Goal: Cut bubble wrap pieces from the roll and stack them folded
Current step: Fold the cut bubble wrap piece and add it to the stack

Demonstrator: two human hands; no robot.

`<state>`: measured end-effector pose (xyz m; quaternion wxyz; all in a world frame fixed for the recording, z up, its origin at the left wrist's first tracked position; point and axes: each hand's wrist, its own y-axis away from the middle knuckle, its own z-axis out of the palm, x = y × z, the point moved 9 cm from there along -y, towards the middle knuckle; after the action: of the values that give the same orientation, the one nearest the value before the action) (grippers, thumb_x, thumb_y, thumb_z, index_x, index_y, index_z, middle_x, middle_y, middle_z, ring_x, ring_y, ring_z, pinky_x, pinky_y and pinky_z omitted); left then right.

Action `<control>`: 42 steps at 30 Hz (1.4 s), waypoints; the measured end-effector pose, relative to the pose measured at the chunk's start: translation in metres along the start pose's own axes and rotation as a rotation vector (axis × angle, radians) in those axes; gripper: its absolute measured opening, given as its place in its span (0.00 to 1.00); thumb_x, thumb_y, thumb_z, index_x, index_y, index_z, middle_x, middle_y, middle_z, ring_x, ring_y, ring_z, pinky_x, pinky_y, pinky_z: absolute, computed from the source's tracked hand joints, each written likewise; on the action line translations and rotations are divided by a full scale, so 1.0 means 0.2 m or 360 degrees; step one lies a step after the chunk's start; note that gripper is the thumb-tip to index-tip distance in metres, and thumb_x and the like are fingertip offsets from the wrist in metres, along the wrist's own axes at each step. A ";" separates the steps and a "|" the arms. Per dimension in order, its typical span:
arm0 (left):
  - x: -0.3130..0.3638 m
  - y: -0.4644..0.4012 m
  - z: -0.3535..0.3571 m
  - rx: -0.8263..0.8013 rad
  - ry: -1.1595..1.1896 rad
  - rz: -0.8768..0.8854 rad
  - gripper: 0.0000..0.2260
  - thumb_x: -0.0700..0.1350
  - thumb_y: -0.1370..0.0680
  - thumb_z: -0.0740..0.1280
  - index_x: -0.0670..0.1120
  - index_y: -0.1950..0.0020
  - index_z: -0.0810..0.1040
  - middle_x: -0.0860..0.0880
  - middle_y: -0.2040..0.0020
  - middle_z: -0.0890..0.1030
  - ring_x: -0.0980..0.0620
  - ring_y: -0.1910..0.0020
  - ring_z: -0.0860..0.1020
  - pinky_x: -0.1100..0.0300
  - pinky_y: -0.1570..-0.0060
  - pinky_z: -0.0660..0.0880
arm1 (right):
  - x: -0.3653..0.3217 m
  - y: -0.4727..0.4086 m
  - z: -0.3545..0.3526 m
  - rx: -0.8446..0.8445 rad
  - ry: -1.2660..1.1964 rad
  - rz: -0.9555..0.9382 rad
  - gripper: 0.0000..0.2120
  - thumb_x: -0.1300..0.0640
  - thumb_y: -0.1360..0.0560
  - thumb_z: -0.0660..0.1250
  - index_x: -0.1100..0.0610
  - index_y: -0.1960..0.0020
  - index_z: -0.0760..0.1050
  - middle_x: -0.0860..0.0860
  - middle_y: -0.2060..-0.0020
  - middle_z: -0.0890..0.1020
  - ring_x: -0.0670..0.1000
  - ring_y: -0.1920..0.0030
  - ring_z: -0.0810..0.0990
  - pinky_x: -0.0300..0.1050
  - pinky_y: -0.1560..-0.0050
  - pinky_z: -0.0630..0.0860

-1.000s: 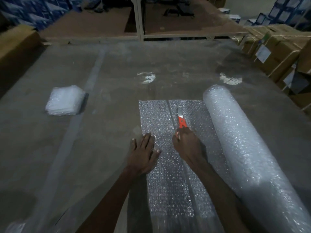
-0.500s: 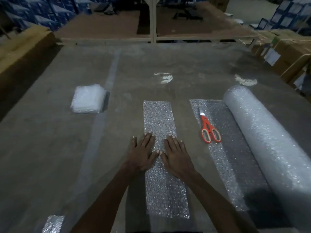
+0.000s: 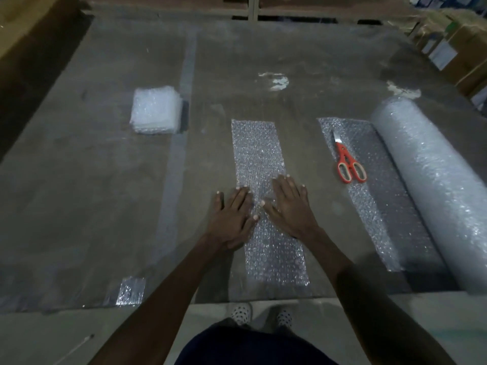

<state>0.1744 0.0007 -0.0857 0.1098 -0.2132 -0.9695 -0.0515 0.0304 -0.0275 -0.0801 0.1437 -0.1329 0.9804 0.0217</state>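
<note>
Hands lie flat in front of me on the desk point(image 3: 79, 206): my left hand point(image 3: 232, 217) rests with straight, spread fingers at the left edge of the cut bubble wrap strip point(image 3: 259, 159), partly on the strip and partly on the bare surface beside it, and my right hand point(image 3: 290, 206) presses down on the strip's right side, fingers likewise straight and holding nothing. The two thumbs nearly meet over the middle of the strip. The strip runs away from me in a long narrow rectangle, its near end close to the desk's front edge and its far end about level with the far end of the unrolled sheet point(image 3: 374, 196) to the right. That sheet lies flat, still joined to the bubble wrap roll point(image 3: 432, 185), which lies along the right side of the desk. Orange-handled scissors point(image 3: 349, 162) rest on the sheet, blades shut and pointing away from me, well apart from my right hand. On the left, farther back, sits the stack of folded pieces point(image 3: 155, 110), squared up and standing apart from the strip. A small scrap of bubble wrap point(image 3: 131, 291) lies near the front edge on the left. Cardboard boxes point(image 3: 463, 48) stand beyond the right corner.
</note>
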 end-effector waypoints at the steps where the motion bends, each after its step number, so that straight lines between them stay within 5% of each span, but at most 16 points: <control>1: 0.01 0.02 0.00 0.0010 0.0019 -0.0002 0.33 0.62 0.18 0.40 0.45 0.18 0.50 0.47 0.17 0.48 0.49 0.19 0.44 0.38 0.25 0.40 | 0.00 0.04 -0.03 0.0057 -0.0060 -0.0002 0.34 0.36 0.17 0.50 0.56 0.19 0.58 0.56 0.19 0.60 0.58 0.19 0.55 0.65 0.23 0.51; 7: 0.12 0.15 0.05 0.0040 0.0118 0.0012 0.33 0.62 0.18 0.41 0.46 0.18 0.51 0.48 0.17 0.49 0.49 0.19 0.45 0.36 0.25 0.40 | -0.03 0.36 -0.16 0.0408 -0.0368 -0.0359 0.16 0.52 0.22 0.72 0.59 0.38 0.78 0.53 0.42 0.80 0.55 0.41 0.79 0.54 0.44 0.79; 12: 0.22 0.28 0.07 0.0101 0.0121 -0.0013 0.33 0.63 0.18 0.41 0.46 0.18 0.54 0.49 0.18 0.52 0.49 0.19 0.48 0.35 0.25 0.42 | -0.01 0.62 -0.18 0.0439 -0.0439 -0.0547 0.08 0.55 0.24 0.75 0.56 0.49 0.79 0.50 0.51 0.80 0.53 0.51 0.79 0.50 0.53 0.78; 18: 0.30 0.37 0.13 0.0021 0.0058 -0.0124 0.32 0.63 0.18 0.39 0.49 0.18 0.50 0.51 0.17 0.49 0.51 0.19 0.46 0.37 0.26 0.39 | -0.01 0.80 -0.11 0.0169 -0.0445 -0.0716 0.13 0.48 0.24 0.74 0.56 0.47 0.82 0.51 0.49 0.81 0.53 0.48 0.79 0.47 0.48 0.76; 22: 0.29 0.38 0.13 0.0023 0.0055 -0.0151 0.33 0.64 0.19 0.39 0.50 0.18 0.51 0.52 0.17 0.48 0.51 0.19 0.46 0.38 0.26 0.38 | -0.04 0.82 -0.13 0.0178 -0.0389 -0.0758 0.10 0.53 0.24 0.75 0.58 0.47 0.83 0.53 0.49 0.81 0.51 0.47 0.76 0.38 0.46 0.69; 27: 0.30 0.44 0.05 0.0125 0.0317 -0.0116 0.37 0.66 0.21 0.44 0.46 0.19 0.59 0.48 0.19 0.57 0.49 0.20 0.55 0.43 0.23 0.49 | -0.04 0.80 -0.12 0.0172 -0.0402 -0.0621 0.05 0.57 0.22 0.72 0.57 0.48 0.83 0.51 0.50 0.81 0.52 0.47 0.77 0.49 0.48 0.76; 33: 0.21 0.47 -0.09 0.0300 0.1042 -0.0157 0.28 0.56 0.30 0.78 0.47 0.33 0.79 0.51 0.34 0.79 0.57 0.38 0.78 0.63 0.37 0.74 | 0.04 0.71 -0.20 0.0216 -0.0819 -0.0238 0.07 0.52 0.20 0.69 0.52 0.45 0.83 0.46 0.50 0.84 0.47 0.50 0.81 0.50 0.50 0.80; 37: 0.09 0.39 -0.22 0.0583 0.1111 -0.0141 0.09 0.43 0.27 0.78 0.46 0.48 0.87 0.55 0.52 0.86 0.63 0.55 0.82 0.63 0.52 0.78 | 0.06 0.60 -0.26 0.0261 -0.1205 -0.0048 0.08 0.58 0.21 0.72 0.57 0.43 0.84 0.49 0.50 0.86 0.44 0.50 0.83 0.43 0.48 0.80; 42: -0.07 0.17 -0.24 0.0580 0.1361 -0.0187 0.03 0.41 0.24 0.75 0.43 0.52 0.87 0.55 0.56 0.85 0.66 0.59 0.80 0.62 0.56 0.77 | 0.12 0.39 -0.27 0.0343 -0.1553 0.0168 0.10 0.65 0.25 0.75 0.56 0.46 0.83 0.46 0.57 0.85 0.39 0.60 0.80 0.35 0.55 0.77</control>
<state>0.2105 0.0193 -0.0395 0.5321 -0.0948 -0.8408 0.0302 -0.0268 0.0378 -0.0348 0.5971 -0.0419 0.8010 -0.0127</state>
